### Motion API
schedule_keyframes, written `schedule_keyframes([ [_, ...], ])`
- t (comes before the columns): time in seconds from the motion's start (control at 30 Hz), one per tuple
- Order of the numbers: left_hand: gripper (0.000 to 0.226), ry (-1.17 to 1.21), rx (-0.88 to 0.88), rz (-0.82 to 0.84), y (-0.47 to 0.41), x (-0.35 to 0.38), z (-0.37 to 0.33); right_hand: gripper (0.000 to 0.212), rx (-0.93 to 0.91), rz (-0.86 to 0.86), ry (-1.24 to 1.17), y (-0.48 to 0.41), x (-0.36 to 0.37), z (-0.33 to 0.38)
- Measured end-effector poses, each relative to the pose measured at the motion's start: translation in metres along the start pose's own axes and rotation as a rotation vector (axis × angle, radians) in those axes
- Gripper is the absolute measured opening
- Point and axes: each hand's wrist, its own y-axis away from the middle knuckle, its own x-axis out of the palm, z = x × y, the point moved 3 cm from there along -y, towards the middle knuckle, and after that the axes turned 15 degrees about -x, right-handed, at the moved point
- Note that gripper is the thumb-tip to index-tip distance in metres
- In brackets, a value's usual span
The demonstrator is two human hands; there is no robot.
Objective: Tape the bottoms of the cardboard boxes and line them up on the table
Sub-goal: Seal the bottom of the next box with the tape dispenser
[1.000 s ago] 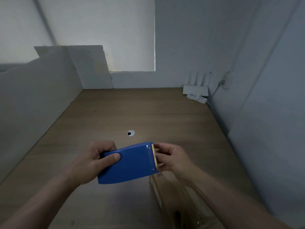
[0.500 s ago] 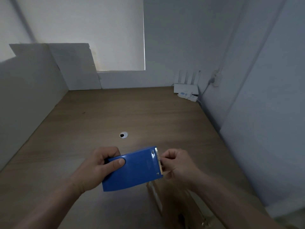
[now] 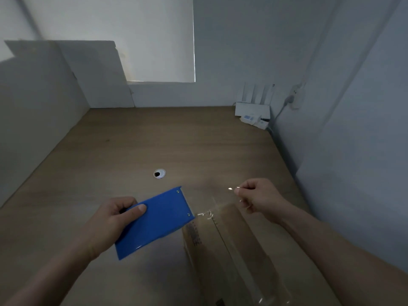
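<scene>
My left hand [image 3: 110,219] grips a blue tape dispenser [image 3: 154,219] above the wooden table [image 3: 154,140]. My right hand [image 3: 258,198] pinches the free end of the clear tape [image 3: 215,206], which stretches from the dispenser's toothed edge to my fingers. Under the tape and my right forearm lies a brown cardboard box [image 3: 234,250] with its centre seam facing up and clear tape along it. The box's near end runs out of the frame.
A round cable hole [image 3: 159,173] sits in the table beyond the dispenser. A white router [image 3: 254,107] with a plug and cable stands at the back right corner. White panels [image 3: 33,120] wall the left side, and a wall [image 3: 353,173] bounds the right.
My right hand has pulled away to the right from the dispenser's toothed edge, drawing out a strip of clear tape. The left hand and dispenser shifted slightly left.
</scene>
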Motion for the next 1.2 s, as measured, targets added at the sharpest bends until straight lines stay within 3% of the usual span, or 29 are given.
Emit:
schedule_keyframes([
  [0.13, 0.06, -0.007, -0.084, -0.013, -0.004, 0.011, 0.001, 0.023, 0.047, 0.011, 0.036, -0.015, 0.004, -0.02],
  [0.33, 0.06, -0.048, -0.153, -0.062, -0.003, 0.021, 0.001, 0.015, 0.103, 0.03, 0.055, -0.02, 0.007, -0.031],
  [0.5, 0.05, -0.071, -0.162, -0.11, -0.006, 0.023, 0.004, 0.021, 0.164, 0.008, -0.079, -0.021, 0.012, -0.041],
  [0.6, 0.054, -0.076, -0.154, -0.112, -0.008, 0.023, 0.005, 0.009, 0.23, -0.074, -0.207, -0.013, 0.019, -0.051],
  [0.7, 0.049, -0.087, -0.157, -0.126, -0.008, 0.02, 0.006, 0.03, 0.308, -0.174, -0.052, 0.003, 0.017, -0.067],
  [0.83, 0.049, -0.111, -0.154, -0.12, -0.009, 0.019, 0.009, 0.038, -0.094, -0.35, 0.402, 0.016, 0.002, -0.042],
  [0.93, 0.052, -0.105, -0.138, -0.126, -0.014, 0.021, 0.009, 0.041, -0.491, -0.152, 0.648, 0.023, 0.024, -0.001],
  [1.03, 0.056, -0.107, -0.126, -0.107, -0.017, 0.023, 0.005, 0.043, -0.55, 0.196, 0.923, 0.026, 0.054, -0.003],
  [1.2, 0.042, -0.108, -0.105, -0.072, -0.018, 0.02, 0.009, 0.039, -0.552, 0.252, 0.948, 0.029, 0.058, 0.002],
])
